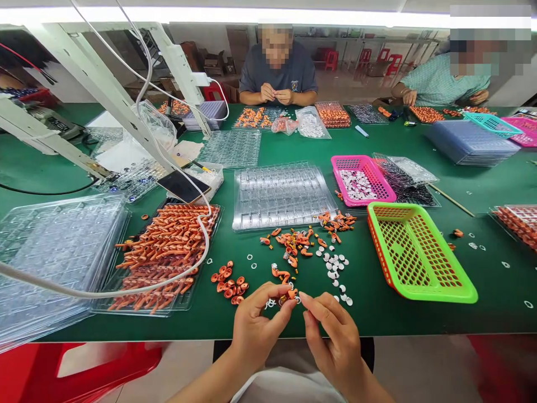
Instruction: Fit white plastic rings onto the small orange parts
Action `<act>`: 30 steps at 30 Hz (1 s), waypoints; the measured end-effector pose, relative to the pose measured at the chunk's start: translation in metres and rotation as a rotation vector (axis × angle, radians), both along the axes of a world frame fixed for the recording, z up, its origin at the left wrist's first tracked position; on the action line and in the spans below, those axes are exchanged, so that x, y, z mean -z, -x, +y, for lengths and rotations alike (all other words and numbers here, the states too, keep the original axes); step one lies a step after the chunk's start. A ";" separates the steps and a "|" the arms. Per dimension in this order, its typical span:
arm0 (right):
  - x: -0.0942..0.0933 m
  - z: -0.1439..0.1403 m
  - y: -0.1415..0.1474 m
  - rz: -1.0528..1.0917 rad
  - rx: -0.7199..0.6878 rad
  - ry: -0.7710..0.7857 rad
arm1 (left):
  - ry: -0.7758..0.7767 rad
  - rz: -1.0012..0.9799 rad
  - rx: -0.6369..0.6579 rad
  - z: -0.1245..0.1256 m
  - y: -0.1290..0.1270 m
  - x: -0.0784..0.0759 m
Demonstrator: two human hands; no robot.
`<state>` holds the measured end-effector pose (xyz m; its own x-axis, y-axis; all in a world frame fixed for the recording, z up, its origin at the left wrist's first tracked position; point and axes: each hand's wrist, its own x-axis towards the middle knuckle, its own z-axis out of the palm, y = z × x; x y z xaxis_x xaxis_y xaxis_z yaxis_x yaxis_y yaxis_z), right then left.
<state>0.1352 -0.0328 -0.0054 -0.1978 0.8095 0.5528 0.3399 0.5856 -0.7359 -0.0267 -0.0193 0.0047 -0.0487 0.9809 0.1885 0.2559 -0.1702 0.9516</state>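
Between its thumb and index finger, my left hand (260, 322) pinches a small orange earbud piece (292, 293). Close against its right side is my right hand (333, 330), fingers curled and fingertips by a tiny whitish part; whether they grip it is too small to tell. Just beyond lie loose orange earbud pieces (293, 242), some with dark and gold bits. Round orange caps (229, 284) are heaped left of my hands. White discs (333, 260) are scattered to the right. A few white rings (271, 303) show beside my left fingers.
A green basket (455, 294) and a pink basket (388, 196) stand right. Clear trays (277, 196) lie ahead; one tray of orange stems (163, 252) is left. A white cable (155, 280) loops over it from the metal frame (113, 101). Two people sit opposite.
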 end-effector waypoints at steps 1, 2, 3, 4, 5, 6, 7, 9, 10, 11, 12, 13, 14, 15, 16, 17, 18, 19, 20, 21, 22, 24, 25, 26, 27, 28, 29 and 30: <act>0.000 0.000 0.000 -0.001 -0.007 0.000 | -0.004 0.002 0.000 0.000 0.000 0.000; 0.000 0.000 0.000 -0.001 -0.012 0.000 | -0.009 0.004 0.001 0.000 0.000 0.000; 0.001 0.000 0.000 0.001 -0.011 0.000 | -0.014 0.007 0.001 0.001 0.000 -0.001; 0.001 0.000 0.000 0.004 -0.004 0.001 | -0.017 0.012 0.003 0.001 0.000 -0.001; 0.002 0.000 0.000 0.006 0.005 0.003 | -0.019 0.020 0.005 0.001 0.000 -0.002; 0.002 0.000 0.000 0.008 0.010 0.005 | -0.021 0.027 0.006 0.001 0.000 -0.002; 0.003 -0.001 0.000 0.010 0.010 0.006 | -0.022 0.031 0.006 0.001 0.000 -0.002; 0.004 -0.001 0.000 0.013 -0.007 0.008 | -0.020 0.027 0.006 0.002 0.001 -0.001; 0.004 -0.001 0.001 0.014 -0.013 0.010 | -0.016 0.023 0.005 0.001 0.001 -0.001; 0.004 -0.001 0.001 0.018 -0.011 0.014 | -0.012 0.019 0.003 0.001 0.001 0.000; 0.004 -0.001 0.001 0.020 -0.007 0.017 | -0.006 0.018 0.002 0.001 0.001 0.000; 0.004 -0.001 0.001 0.020 -0.003 0.019 | 0.000 0.018 -0.001 0.001 0.000 0.001; 0.003 -0.001 0.002 0.019 -0.003 0.017 | 0.003 0.019 -0.005 0.001 0.000 0.001; 0.002 -0.001 0.002 0.018 -0.004 0.014 | 0.007 0.021 -0.009 0.000 0.000 0.000; 0.001 -0.001 0.001 0.019 -0.004 0.010 | 0.012 0.023 -0.013 0.000 0.000 0.000; 0.001 -0.001 0.001 0.023 0.000 0.009 | 0.022 0.025 -0.013 0.000 0.000 -0.001; 0.000 -0.001 0.000 0.028 0.014 0.013 | 0.034 0.025 -0.011 -0.001 0.000 -0.002; -0.001 -0.001 -0.002 0.033 0.037 0.020 | 0.047 0.021 -0.010 -0.001 0.000 -0.003; -0.002 -0.001 -0.004 0.036 0.063 0.033 | 0.065 0.013 -0.004 -0.001 0.000 -0.004; -0.003 0.000 -0.006 0.038 0.086 0.054 | 0.092 -0.003 0.006 -0.001 0.000 -0.005; -0.003 0.000 -0.009 0.039 0.098 0.086 | 0.130 -0.028 0.023 -0.001 0.001 -0.006; -0.004 0.000 -0.013 0.050 0.078 0.179 | 0.239 -0.104 0.079 0.000 0.001 -0.008; -0.005 0.000 -0.015 0.061 0.048 0.230 | 0.302 -0.146 0.115 0.000 0.001 -0.009; -0.005 0.000 -0.017 0.073 0.012 0.275 | 0.360 -0.188 0.152 0.000 0.000 -0.010; -0.006 0.000 -0.018 0.087 -0.025 0.309 | 0.408 -0.225 0.185 0.000 0.000 -0.011; -0.006 -0.001 -0.019 0.100 -0.058 0.332 | 0.442 -0.251 0.213 -0.001 -0.001 -0.011; -0.007 -0.002 -0.020 0.112 -0.083 0.348 | 0.464 -0.267 0.237 -0.001 -0.002 -0.012; -0.007 -0.002 -0.020 0.121 -0.100 0.358 | 0.476 -0.273 0.255 -0.001 -0.003 -0.012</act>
<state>0.1554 -0.0351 0.0015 -0.2358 0.9355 0.2633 0.1924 0.3105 -0.9309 -0.0241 -0.0205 0.0167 0.2140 0.9415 -0.2604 -0.0014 0.2669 0.9637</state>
